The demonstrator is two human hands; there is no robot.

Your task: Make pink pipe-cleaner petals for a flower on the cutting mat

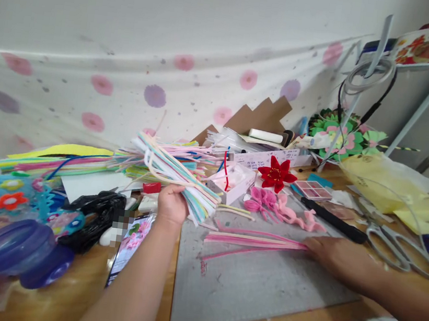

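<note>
A thick bundle of pastel pipe cleaners (181, 174), white, blue, yellow and pink, is gripped in my left hand (173, 203) above the back left of the grey cutting mat (244, 296). My right hand (330, 257) is closed around one end of a few pink pipe cleaners (255, 240), whose other ends point left over the mat. Behind them lie curled pink pipe-cleaner pieces (264, 201) and light pink twisted ones (298, 213). A red pipe-cleaner flower (277, 175) sits farther back.
Scissors (400, 248) and a black-handled tool (333, 221) lie at the right. More pipe cleaners (87, 165) are heaped at the back left. Purple containers (16, 250), a black plastic bag (92, 213) and a phone-like printed card (132, 244) occupy the left side.
</note>
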